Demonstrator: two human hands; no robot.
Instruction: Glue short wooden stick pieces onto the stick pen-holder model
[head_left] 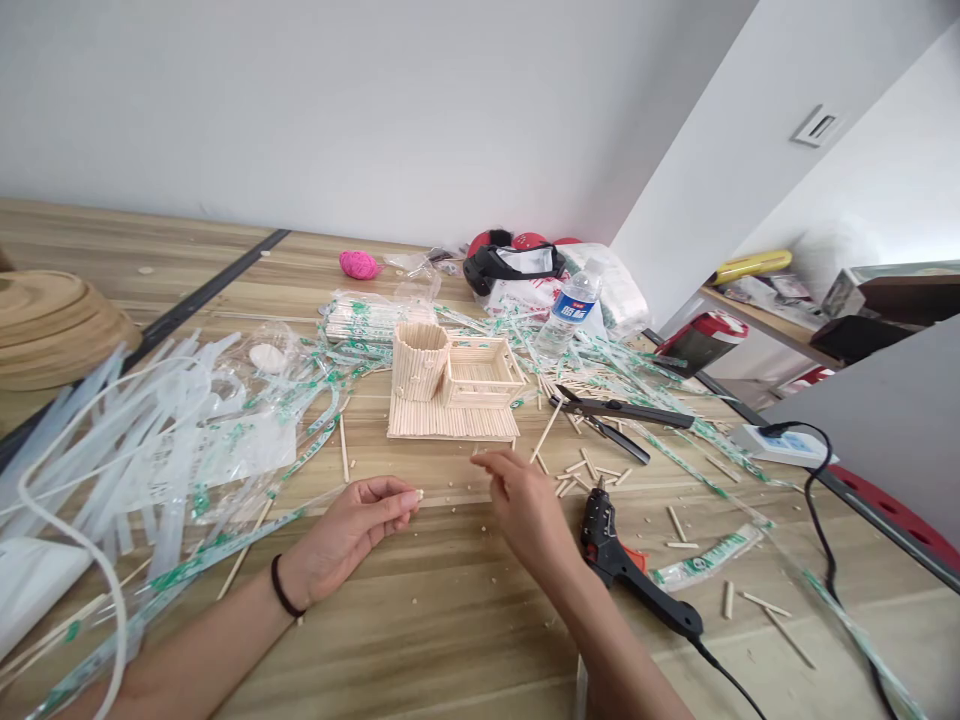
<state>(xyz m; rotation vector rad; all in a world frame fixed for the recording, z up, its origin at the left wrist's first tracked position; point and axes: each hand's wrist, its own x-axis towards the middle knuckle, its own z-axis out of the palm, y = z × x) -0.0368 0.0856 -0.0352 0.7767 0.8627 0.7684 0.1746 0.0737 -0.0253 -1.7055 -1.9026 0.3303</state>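
Observation:
My left hand (367, 520) is closed, thumb against forefinger, pinching a tiny pale wooden piece (419, 494). To its right, my right hand (517, 495) hovers over the table with its fingers bent and forefinger pointing left; whether anything lies between its fingers is hidden. Just beyond both hands stands a stick model: a flat base (450, 422) carrying a round cup (418, 370) on the left and an open rectangular box (486, 375) on the right. A black glue gun (630, 575) lies right of my right forearm, its nozzle near short cut sticks (589, 470).
Black scissors (622, 410) lie right of the model. A water bottle (571, 310) stands behind, near a pink yarn ball (360, 265). Glue sticks (169, 430) and plastic wrappers cover the left side. At the right edge is a power strip (784, 445) with a black cord.

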